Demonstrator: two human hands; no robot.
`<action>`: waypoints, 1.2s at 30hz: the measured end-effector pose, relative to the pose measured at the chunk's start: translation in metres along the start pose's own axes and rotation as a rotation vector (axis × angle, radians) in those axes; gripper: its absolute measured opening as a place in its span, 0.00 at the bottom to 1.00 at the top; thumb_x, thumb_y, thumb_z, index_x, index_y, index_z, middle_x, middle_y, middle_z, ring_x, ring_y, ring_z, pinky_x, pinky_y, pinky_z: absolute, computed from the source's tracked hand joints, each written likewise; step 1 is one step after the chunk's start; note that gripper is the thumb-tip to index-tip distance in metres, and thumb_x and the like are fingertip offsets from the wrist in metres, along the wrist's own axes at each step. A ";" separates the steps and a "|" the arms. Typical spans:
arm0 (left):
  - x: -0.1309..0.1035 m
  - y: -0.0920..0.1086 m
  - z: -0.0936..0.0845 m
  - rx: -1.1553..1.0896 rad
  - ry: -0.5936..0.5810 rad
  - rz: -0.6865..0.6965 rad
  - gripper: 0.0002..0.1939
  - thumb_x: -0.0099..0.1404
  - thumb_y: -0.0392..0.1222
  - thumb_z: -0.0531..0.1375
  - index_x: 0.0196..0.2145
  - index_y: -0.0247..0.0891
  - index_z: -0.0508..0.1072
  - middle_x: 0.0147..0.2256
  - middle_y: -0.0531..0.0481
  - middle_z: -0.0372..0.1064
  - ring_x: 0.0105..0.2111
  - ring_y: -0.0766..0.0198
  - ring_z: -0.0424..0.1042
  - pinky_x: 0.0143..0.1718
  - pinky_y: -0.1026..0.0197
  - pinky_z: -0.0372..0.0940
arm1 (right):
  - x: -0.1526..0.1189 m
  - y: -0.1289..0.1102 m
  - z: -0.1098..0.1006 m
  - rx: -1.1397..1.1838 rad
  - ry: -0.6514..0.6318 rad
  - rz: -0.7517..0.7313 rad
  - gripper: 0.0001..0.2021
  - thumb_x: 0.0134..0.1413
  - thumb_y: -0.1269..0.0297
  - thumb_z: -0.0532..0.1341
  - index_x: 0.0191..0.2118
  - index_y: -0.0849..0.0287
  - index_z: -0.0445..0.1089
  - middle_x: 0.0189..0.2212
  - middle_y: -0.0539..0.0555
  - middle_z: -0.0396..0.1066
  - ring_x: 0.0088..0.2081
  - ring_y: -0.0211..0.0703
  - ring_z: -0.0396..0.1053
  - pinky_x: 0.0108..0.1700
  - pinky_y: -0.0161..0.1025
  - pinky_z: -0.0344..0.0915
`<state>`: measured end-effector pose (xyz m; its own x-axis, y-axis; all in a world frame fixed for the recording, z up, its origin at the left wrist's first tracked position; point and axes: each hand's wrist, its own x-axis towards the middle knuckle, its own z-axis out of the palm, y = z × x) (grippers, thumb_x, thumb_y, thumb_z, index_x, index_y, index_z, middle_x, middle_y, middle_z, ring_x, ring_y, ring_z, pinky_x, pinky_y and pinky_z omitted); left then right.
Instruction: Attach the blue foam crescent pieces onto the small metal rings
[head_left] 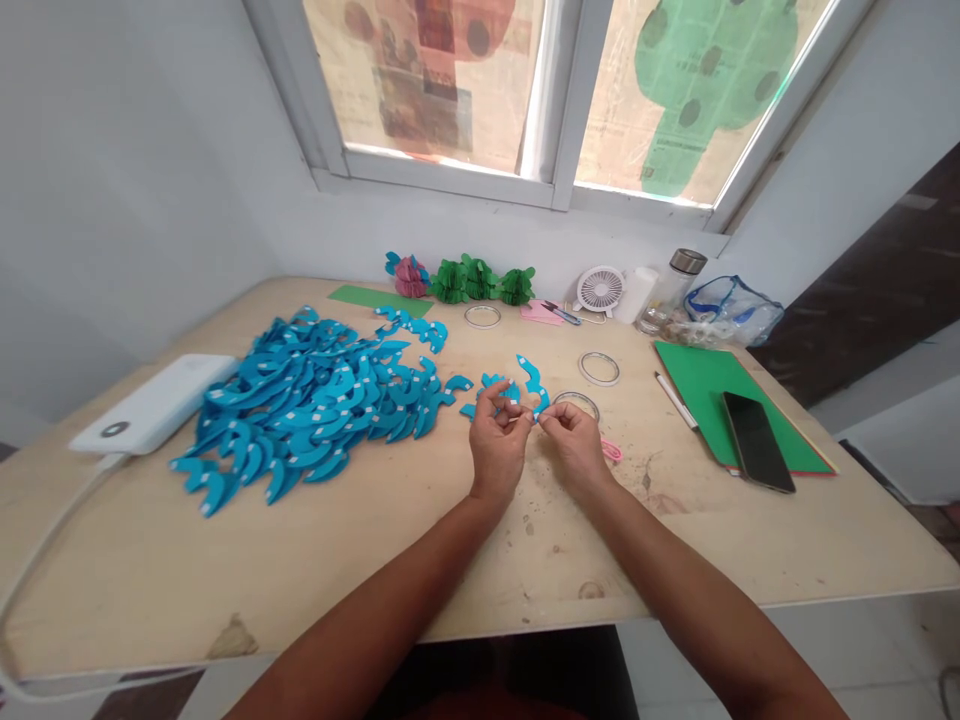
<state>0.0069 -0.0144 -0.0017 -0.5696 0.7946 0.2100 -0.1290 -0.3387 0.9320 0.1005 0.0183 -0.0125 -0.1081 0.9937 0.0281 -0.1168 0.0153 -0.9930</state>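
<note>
My left hand [499, 440] and my right hand [574, 437] meet over the middle of the wooden table [420, 560], fingertips nearly touching. Both are closed in a pinch at the lower end of a curved blue paper piece [533, 380] with small white squares on it. More blue pieces [491, 385] lie just behind my left hand's fingers. A large heap of similar blue pieces [315, 390] spreads over the table to the left. Beside my right hand are a roll of tape [576, 398], partly hidden by the fingers, and a pink object [612, 451].
On the left stands a white power bank [154, 400] with a cable. Green paper figures [478, 279] and a small fan [601, 290] line the back. At right are a pen [676, 400], green sheets [712, 380], a phone [757, 440] and a bottle [679, 275].
</note>
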 end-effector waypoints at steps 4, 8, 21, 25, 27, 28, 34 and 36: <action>0.000 0.000 0.000 0.007 0.003 0.003 0.22 0.49 0.31 0.61 0.44 0.38 0.66 0.32 0.52 0.65 0.31 0.69 0.70 0.36 0.64 0.68 | -0.002 -0.001 0.001 0.004 -0.007 0.006 0.08 0.38 0.61 0.64 0.23 0.59 0.67 0.21 0.48 0.65 0.25 0.36 0.61 0.29 0.34 0.56; 0.000 0.000 0.000 0.010 0.001 0.009 0.21 0.49 0.32 0.61 0.43 0.39 0.67 0.32 0.52 0.65 0.31 0.68 0.70 0.36 0.63 0.68 | -0.002 0.000 0.002 -0.017 0.010 -0.001 0.08 0.38 0.60 0.64 0.23 0.58 0.67 0.21 0.48 0.65 0.25 0.36 0.60 0.28 0.34 0.57; -0.002 0.003 0.000 0.003 -0.007 -0.003 0.20 0.50 0.33 0.62 0.42 0.38 0.66 0.33 0.51 0.65 0.31 0.68 0.70 0.36 0.63 0.68 | -0.002 -0.001 0.003 -0.009 0.038 -0.018 0.07 0.37 0.61 0.64 0.23 0.59 0.67 0.21 0.47 0.66 0.25 0.35 0.60 0.30 0.34 0.57; -0.002 0.003 0.000 0.021 -0.014 -0.006 0.21 0.49 0.33 0.62 0.42 0.38 0.66 0.33 0.51 0.65 0.31 0.68 0.70 0.36 0.62 0.68 | -0.002 0.000 0.003 -0.027 0.035 -0.021 0.07 0.38 0.61 0.63 0.24 0.59 0.67 0.21 0.48 0.66 0.24 0.36 0.61 0.29 0.35 0.57; -0.002 0.003 0.000 0.025 -0.016 -0.007 0.21 0.50 0.33 0.62 0.43 0.38 0.66 0.33 0.51 0.65 0.31 0.68 0.70 0.36 0.63 0.68 | -0.002 0.001 0.003 -0.032 0.032 -0.024 0.07 0.38 0.62 0.63 0.24 0.59 0.67 0.21 0.48 0.67 0.24 0.36 0.61 0.29 0.35 0.57; -0.002 0.002 0.000 0.027 -0.017 -0.005 0.21 0.50 0.33 0.62 0.43 0.38 0.66 0.33 0.51 0.65 0.31 0.68 0.70 0.36 0.63 0.68 | -0.001 0.001 0.003 -0.036 0.031 -0.027 0.07 0.38 0.62 0.63 0.24 0.59 0.67 0.21 0.48 0.67 0.24 0.36 0.61 0.29 0.35 0.57; 0.000 -0.001 -0.002 0.028 -0.017 0.012 0.23 0.49 0.33 0.62 0.44 0.39 0.65 0.33 0.51 0.65 0.33 0.67 0.71 0.37 0.62 0.69 | -0.001 0.002 0.002 -0.078 0.012 -0.045 0.08 0.38 0.60 0.64 0.24 0.59 0.68 0.21 0.48 0.68 0.24 0.36 0.62 0.28 0.35 0.58; 0.001 -0.002 -0.003 0.020 -0.018 0.010 0.23 0.50 0.34 0.62 0.44 0.39 0.65 0.33 0.51 0.65 0.33 0.67 0.71 0.38 0.61 0.69 | -0.002 0.002 0.001 -0.076 -0.001 -0.050 0.09 0.39 0.59 0.64 0.25 0.59 0.69 0.22 0.49 0.69 0.24 0.37 0.63 0.29 0.35 0.58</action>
<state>0.0043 -0.0144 -0.0038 -0.5561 0.8003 0.2242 -0.1071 -0.3365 0.9356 0.0993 0.0162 -0.0142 -0.1053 0.9914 0.0775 -0.0467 0.0729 -0.9962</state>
